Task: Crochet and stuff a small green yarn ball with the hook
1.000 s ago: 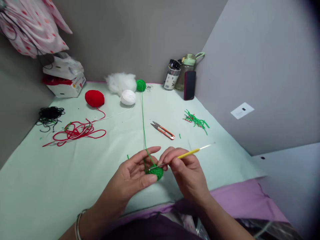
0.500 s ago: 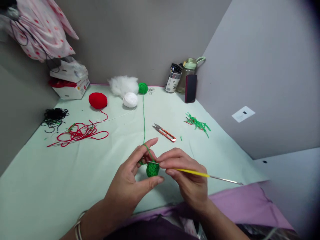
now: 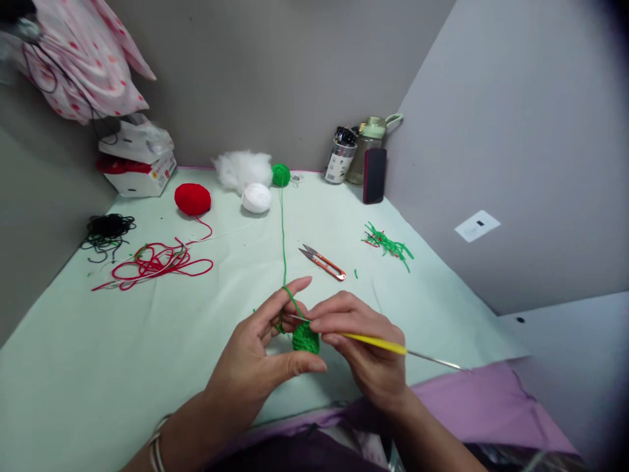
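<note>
My left hand (image 3: 255, 354) pinches a small green crocheted piece (image 3: 305, 338) between thumb and fingers, with the green yarn strand (image 3: 283, 242) looped over its raised forefinger. My right hand (image 3: 366, 344) grips a yellow-handled crochet hook (image 3: 378, 342), its metal tip at the top of the green piece and its far end pointing right. The strand runs away across the table to a green yarn ball (image 3: 281, 174) near the back wall.
On the pale green table (image 3: 98, 367) lie orange thread snips (image 3: 323, 260), green yarn scraps (image 3: 388, 244), a red yarn ball (image 3: 192, 198), loose red yarn (image 3: 152, 261), black yarn (image 3: 105, 229), a white ball (image 3: 256, 197), stuffing (image 3: 242, 168), a box (image 3: 137, 172), a cup, bottle and phone (image 3: 374, 175).
The hook swung from pointing up-right to pointing down-right, and my hands closed in on the green piece. In the last half second the piece turned slightly.
</note>
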`<state>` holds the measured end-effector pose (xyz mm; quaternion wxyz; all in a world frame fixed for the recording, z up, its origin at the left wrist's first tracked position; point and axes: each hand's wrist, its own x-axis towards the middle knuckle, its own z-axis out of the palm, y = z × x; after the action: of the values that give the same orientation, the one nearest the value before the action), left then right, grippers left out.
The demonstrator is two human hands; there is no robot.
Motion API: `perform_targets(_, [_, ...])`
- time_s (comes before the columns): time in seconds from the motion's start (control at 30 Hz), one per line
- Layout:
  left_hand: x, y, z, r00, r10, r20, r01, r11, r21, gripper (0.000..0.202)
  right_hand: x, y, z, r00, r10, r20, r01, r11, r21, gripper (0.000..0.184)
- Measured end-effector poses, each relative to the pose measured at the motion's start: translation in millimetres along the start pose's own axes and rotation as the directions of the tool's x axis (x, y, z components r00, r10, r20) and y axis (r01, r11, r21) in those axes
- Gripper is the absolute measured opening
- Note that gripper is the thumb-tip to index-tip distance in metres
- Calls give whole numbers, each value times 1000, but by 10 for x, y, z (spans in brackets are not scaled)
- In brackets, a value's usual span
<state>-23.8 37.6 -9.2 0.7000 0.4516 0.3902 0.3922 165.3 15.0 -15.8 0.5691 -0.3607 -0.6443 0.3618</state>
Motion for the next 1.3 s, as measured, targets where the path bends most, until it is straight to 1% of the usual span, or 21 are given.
perform_targets(0.1, [-21,39,-46,999,-5,52,6,1000,-29,62,19,8,21,998,36,-59,-32,998,53,18])
perform_targets(0.17, [-35,55,-70,996,-16,82,20,999,-50,53,33,10,36,995,57,-85,-49,995,85,14])
perform_targets(0.23, [-42,65,-91,994,-27,108,35,997,-70,53,43,12,43,993,62,-104,-51,993,106,12])
perform_targets(0.3, [-39,72,-113,992,-41,115,50,996,-74,59,47,9,38,994,54,-97,-43,993,106,11])
perform_targets(0.37, [-30,76,-138,992,-52,112,59,996,-68,63,44,-2,19,997,44,-56,-39,996,75,13])
perform_targets(0.47, [-23,72,-167,994,-37,100,43,998,-55,61,36,-28,-13,999,32,19,-32,999,0,22])
perform_targets(0.53, [-27,58,-170,995,-30,94,34,999,-35,60,27,-40,-19,999,-10,36,12,999,-42,26])
perform_targets(0.63, [-41,15,-153,995,-31,95,33,999,-15,58,9,-42,4,994,-111,-5,110,988,-109,31])
perform_targets(0.7, [-46,-23,-135,994,-30,101,32,999,-17,56,-1,-36,25,989,-139,-45,131,982,-135,33])
perform_targets(0.77, [-50,-52,-119,995,-38,90,40,999,-22,58,-2,-25,36,993,-106,-55,100,990,-103,31])
perform_targets(0.9, [-65,-37,-81,998,-57,22,58,997,-55,68,31,19,25,998,41,-51,-35,993,113,18])
perform_targets(1.0, [-77,12,-53,999,-30,-18,29,997,-65,76,58,50,21,995,89,-51,-77,976,204,11])
perform_targets(1.07, [-74,24,-50,999,-13,-34,11,999,-49,80,66,51,25,995,97,-39,-87,974,207,10])
perform_targets(1.2, [-46,-15,-85,1000,12,13,-12,1000,-22,89,66,5,20,996,86,16,-87,986,139,12])
perform_targets(1.3, [-43,-15,-98,1000,4,26,-3,1000,-28,93,56,-16,7,996,72,43,-76,993,89,14])
